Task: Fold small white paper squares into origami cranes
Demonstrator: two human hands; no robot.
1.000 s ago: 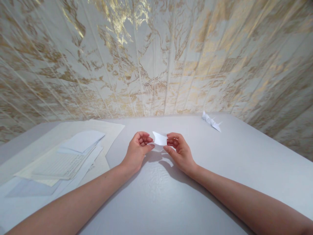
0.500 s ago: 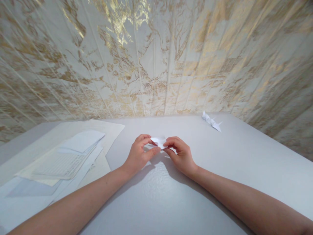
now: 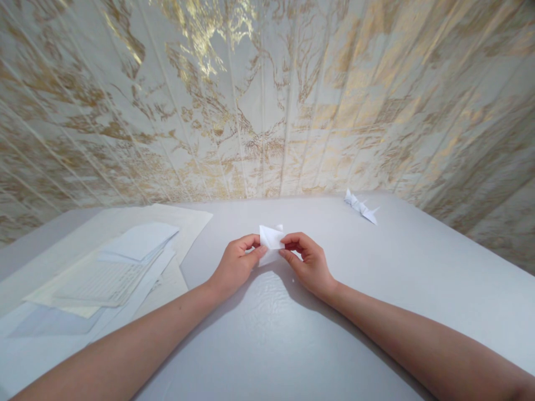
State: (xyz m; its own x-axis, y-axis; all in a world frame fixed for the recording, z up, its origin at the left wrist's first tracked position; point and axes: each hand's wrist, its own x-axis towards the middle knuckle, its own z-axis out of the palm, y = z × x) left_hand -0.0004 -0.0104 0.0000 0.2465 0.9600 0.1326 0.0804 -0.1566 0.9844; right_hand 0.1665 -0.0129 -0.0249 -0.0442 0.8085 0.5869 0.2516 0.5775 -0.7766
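Observation:
A small folded piece of white paper is held up above the middle of the table, with creases and a pointed corner at its upper left. My left hand pinches its left edge between thumb and fingers. On the other side, my right hand grips the right edge between thumb and forefinger, its other fingers curled. Part of the paper hangs below the thumbs.
Several folded white paper figures stand in a row at the back right of the pale table. Loose sheets and a printed page lie at the left, beside my left forearm. A gold-patterned wall rises behind.
The paper has turned and opened out, so its flat creased face and pointed corner now show. My left hand has shifted slightly left, to its edge. My right hand has hardly moved.

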